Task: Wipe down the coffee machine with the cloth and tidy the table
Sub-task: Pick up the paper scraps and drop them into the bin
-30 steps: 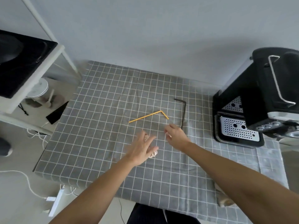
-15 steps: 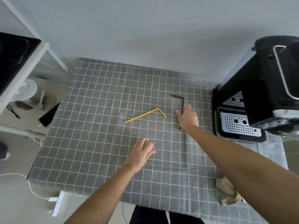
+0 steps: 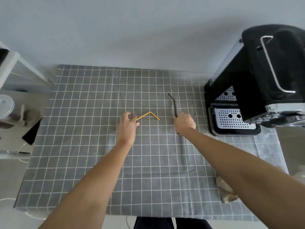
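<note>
Worktop [image 3: 82,162] under grey checked cloth cover, white grid lines, filling most of view. Black coffee machine [image 3: 257,76] at far right of worktop, silver handle on top, perforated metal drip tray [image 3: 231,119] at its base facing left. White shelf frame [image 3: 19,63] off the worktop's left edge, floor clutter below it.

Both forearms reaching in from below, hands well apart. Crumpled beige cloth [image 3: 226,190] lying near right front edge of worktop, partly hidden under right forearm, well apart from coffee machine, untouched by either hand.

Left hand [image 3: 127,125] mid-worktop, fingers loosely bent, fingertips at left end of yellow bent straw [image 3: 149,114]; cannot tell whether pinching or only touching. Straw flat on cover, bent into a shallow peak.

Right hand [image 3: 184,123] just left of drip tray, fingers curled round lower part of dark bent straw [image 3: 173,103]; upper part sticking out beyond the hand, hooked tip pointing left, short end showing below the wrist.
</note>
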Demonstrator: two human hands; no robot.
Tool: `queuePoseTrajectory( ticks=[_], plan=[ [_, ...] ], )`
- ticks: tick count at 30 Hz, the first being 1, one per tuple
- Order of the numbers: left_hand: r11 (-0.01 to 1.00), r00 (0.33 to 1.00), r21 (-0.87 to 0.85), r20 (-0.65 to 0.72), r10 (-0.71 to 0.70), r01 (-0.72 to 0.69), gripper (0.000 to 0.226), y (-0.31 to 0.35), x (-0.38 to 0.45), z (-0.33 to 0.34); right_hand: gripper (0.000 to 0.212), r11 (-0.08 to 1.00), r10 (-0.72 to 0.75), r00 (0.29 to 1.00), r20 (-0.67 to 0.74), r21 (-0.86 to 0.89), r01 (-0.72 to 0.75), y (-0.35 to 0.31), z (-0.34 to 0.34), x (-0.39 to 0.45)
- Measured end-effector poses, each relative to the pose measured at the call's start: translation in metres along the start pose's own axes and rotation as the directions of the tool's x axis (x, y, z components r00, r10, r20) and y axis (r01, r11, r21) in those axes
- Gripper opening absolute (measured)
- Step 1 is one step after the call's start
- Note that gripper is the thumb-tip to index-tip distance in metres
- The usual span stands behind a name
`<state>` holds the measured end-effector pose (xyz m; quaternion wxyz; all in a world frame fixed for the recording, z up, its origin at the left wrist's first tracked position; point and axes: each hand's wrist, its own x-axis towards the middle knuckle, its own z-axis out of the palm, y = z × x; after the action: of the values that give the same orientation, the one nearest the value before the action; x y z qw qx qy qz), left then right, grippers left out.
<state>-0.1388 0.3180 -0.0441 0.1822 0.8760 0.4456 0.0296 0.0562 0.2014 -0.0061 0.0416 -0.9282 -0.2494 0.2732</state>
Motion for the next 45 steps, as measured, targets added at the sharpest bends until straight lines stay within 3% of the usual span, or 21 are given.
queuePoseTrajectory(
  ticks=[2,5,9,11,15,19,23,25,27,33,37,41,43,45],
  plan=[
    [0.994,0.999,-0.107,-0.037,-0.033,0.029,0.019,0.0,-0.003,0.003,0.03,0.999,-0.015,1.0,0.002,0.042,0.015,0.004,-0.002,-0.004],
    [0.993,0.994,0.075,-0.061,0.091,-0.086,0.013,0.004,-0.007,0.007,0.027,0.992,-0.064,0.997,0.035,0.115,0.059,0.014,-0.01,-0.014],
    [0.975,0.997,0.216,-0.035,0.062,-0.053,0.014,0.007,-0.006,0.007,0.023,0.969,-0.134,0.984,0.114,0.221,0.106,0.035,-0.022,-0.03],
    [0.978,0.998,0.201,-0.04,0.056,-0.047,0.011,0.016,-0.009,0.004,0.019,0.964,-0.158,0.976,0.152,0.236,0.119,0.05,-0.03,-0.042],
    [0.996,0.997,-0.04,-0.009,0.078,-0.078,0.019,0.067,-0.029,0.0,0.017,0.93,-0.14,0.973,0.183,0.362,0.066,0.098,-0.045,-0.07],
    [0.937,0.972,-0.348,0.208,0.113,-0.035,0.01,0.151,-0.064,0.004,0.016,0.767,-0.073,0.973,0.217,0.637,-0.084,0.167,-0.06,-0.102],
    [0.777,0.829,-0.594,0.529,0.181,0.209,0.015,0.26,-0.104,0.013,0.014,0.542,0.004,0.978,0.208,0.821,-0.176,0.262,-0.075,-0.133],
    [0.728,0.746,-0.624,0.621,0.241,0.284,0.008,0.319,-0.121,0.016,0.015,0.346,0.08,0.974,0.213,0.91,-0.227,0.312,-0.083,-0.144],
    [0.717,0.682,-0.63,0.667,0.301,0.3,0.013,0.375,-0.133,0.028,0.019,0.157,0.172,0.962,0.21,0.959,-0.237,0.359,-0.092,-0.153],
    [0.745,0.525,-0.505,0.815,0.246,0.435,0.029,0.521,-0.148,0.103,0.042,-0.142,0.411,0.862,0.295,0.955,-0.259,0.495,-0.097,-0.139],
    [0.798,0.404,-0.333,0.906,0.123,0.502,0.025,0.587,-0.149,0.155,0.044,-0.272,0.439,0.786,0.436,0.898,-0.346,0.552,-0.085,-0.107],
    [0.821,0.261,-0.159,0.965,0.013,0.549,0.002,0.623,-0.141,0.198,0.023,-0.348,0.445,0.724,0.527,0.847,-0.403,0.586,-0.07,-0.071],
    [0.808,0.177,-0.086,0.984,-0.023,0.582,0.021,0.632,-0.134,0.217,0.014,-0.395,0.398,0.708,0.583,0.806,-0.442,0.596,-0.063,-0.056],
    [0.774,0.114,-0.057,0.993,-0.02,0.631,0.037,0.638,-0.128,0.233,0.039,-0.473,0.343,0.7,0.627,0.759,-0.448,0.608,-0.055,-0.044]
  ],
)
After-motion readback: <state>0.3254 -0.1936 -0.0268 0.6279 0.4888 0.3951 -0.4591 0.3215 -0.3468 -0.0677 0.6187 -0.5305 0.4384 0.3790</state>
